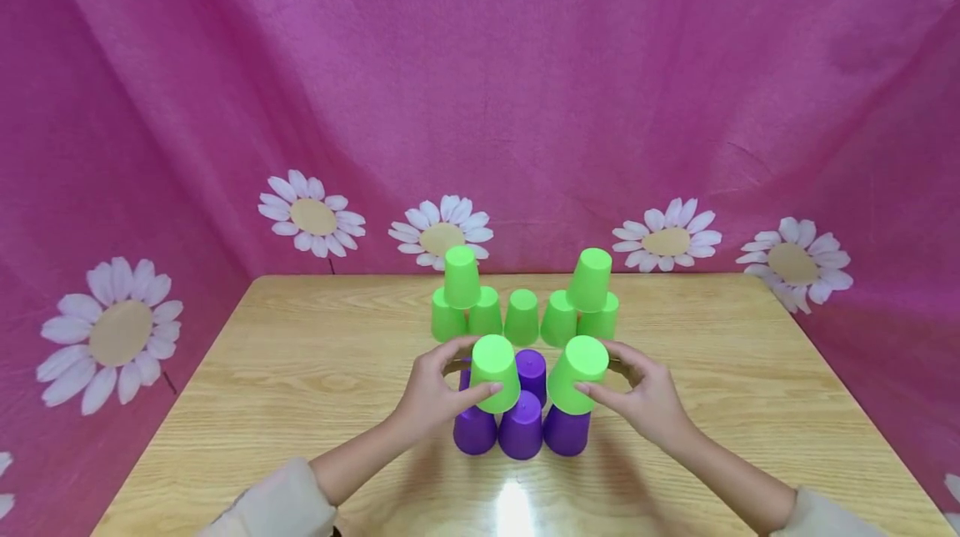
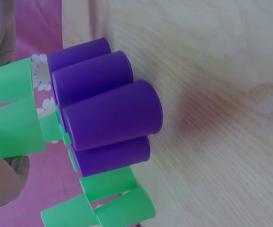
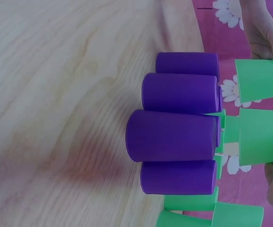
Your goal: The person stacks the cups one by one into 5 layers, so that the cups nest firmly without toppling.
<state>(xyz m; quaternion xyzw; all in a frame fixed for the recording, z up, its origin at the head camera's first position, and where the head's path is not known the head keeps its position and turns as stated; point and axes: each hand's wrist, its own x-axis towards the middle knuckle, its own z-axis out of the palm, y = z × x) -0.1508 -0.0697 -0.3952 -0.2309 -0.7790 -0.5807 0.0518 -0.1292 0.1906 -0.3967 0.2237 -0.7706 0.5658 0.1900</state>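
My left hand [image 1: 438, 391] grips an upside-down green cup [image 1: 495, 372], thumb across its front and fingers behind. On the other side my right hand [image 1: 648, 395] holds a second upside-down green cup [image 1: 579, 374], tilted a little, by its outer side. Both green cups hang over a cluster of upside-down purple cups standing on the table. In front stand three of these: a left purple cup [image 1: 474, 435], a middle purple cup [image 1: 521, 433] and a right purple cup [image 1: 567, 435]. More purple cups [image 1: 531, 370] are behind, partly hidden by the held green ones.
Behind the purple cluster, a row of upside-down green cups [image 1: 521, 318] stands on the wooden table [image 1: 300, 370]. One green cup [image 1: 461, 277] sits across the left pair, another [image 1: 590, 280] across the right pair. A pink cloth [image 1: 525, 103] with white flowers hangs beyond the table.
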